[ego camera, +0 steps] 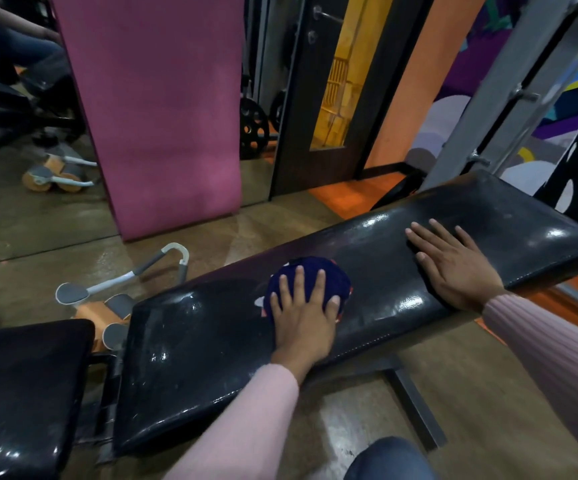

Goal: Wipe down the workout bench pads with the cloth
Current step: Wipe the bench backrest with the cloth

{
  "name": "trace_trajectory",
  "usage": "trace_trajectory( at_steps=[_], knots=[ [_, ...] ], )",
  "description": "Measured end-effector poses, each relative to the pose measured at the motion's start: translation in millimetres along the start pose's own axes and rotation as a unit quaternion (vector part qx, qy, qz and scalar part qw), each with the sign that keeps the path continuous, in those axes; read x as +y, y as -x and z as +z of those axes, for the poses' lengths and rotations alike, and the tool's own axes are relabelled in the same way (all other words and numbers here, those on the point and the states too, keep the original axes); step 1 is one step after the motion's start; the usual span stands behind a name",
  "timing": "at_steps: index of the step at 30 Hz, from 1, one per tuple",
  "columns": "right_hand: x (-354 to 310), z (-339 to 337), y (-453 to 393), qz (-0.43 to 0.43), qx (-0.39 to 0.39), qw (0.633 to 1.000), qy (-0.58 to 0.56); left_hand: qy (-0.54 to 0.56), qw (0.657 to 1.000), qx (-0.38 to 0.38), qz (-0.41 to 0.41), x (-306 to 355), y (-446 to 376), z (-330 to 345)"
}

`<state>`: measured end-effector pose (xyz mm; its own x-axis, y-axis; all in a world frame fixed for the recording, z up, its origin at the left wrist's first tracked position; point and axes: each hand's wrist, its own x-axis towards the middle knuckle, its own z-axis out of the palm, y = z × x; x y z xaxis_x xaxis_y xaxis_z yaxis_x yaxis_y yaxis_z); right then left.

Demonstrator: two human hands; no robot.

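Centrally, cloth [310, 284]: dark blue, bunched, w/ red-and-white bits showing at its edges, lies on the long black bench pad [367, 271] at mid-frame, approx. halfway along the pad. Left hand [304, 315] lies flat on top of cloth, fingers straight and spread, pressing it down; no curl round the fabric. Right hand [453, 261] rests open, palm down, directly on the pad toward frame right, well apart from cloth; judged to be bracing. Both arms in pink sleeves.

Pad long axis runs from lower left of frame to upper right, far end at upper right looking higher, i.e. an inclined backrest. Surface glossy, w/ pale smears near the lower-left end. A second, shorter seat pad [20, 393] sits at lower left, separated from the long pad by a gap showing the frame.

Step in hand (judgement): wiping mid-section of long pad. Next move calls for sliding cloth along the axis under steady flat pressure; right hand must lift or shift before cloth reaches that zone. Seat pad appears not yet done.

Surroundings: pink mat [162, 109] upright at upper centre against a mirror; ab roller [114, 296] on floor left of the bench; door [322, 91] at upper centre-right; painted wall at upper right.
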<state>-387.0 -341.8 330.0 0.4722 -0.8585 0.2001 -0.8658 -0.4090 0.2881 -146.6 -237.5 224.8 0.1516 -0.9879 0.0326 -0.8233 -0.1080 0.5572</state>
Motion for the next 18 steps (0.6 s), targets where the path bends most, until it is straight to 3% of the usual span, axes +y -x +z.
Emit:
trace_trajectory(
  at_steps=[4, 9, 15, 18],
  knots=[
    [0.5, 0.2, -1.8, -0.008, -0.003, 1.0, -0.001, -0.043, 0.997, 0.052, 0.039, 15.9, 45.2, 18.4],
    [0.5, -1.1, -1.8, -0.004, -0.009, 1.0, -0.004, -0.031, 0.993, 0.024, 0.11, 49.6, 27.7, 18.9],
    [3.1, -1.0, -1.2, -0.021, -0.001, 1.0, 0.014, 0.003, 1.0, -0.012, -0.006, 13.6, -8.4, -0.6],
    [-1.8, -3.6, -7.6, -0.078, 0.006, 0.996, 0.04, -0.004, 0.999, 0.038, 0.018, 22.1, 24.4, 4.2]
  ],
)
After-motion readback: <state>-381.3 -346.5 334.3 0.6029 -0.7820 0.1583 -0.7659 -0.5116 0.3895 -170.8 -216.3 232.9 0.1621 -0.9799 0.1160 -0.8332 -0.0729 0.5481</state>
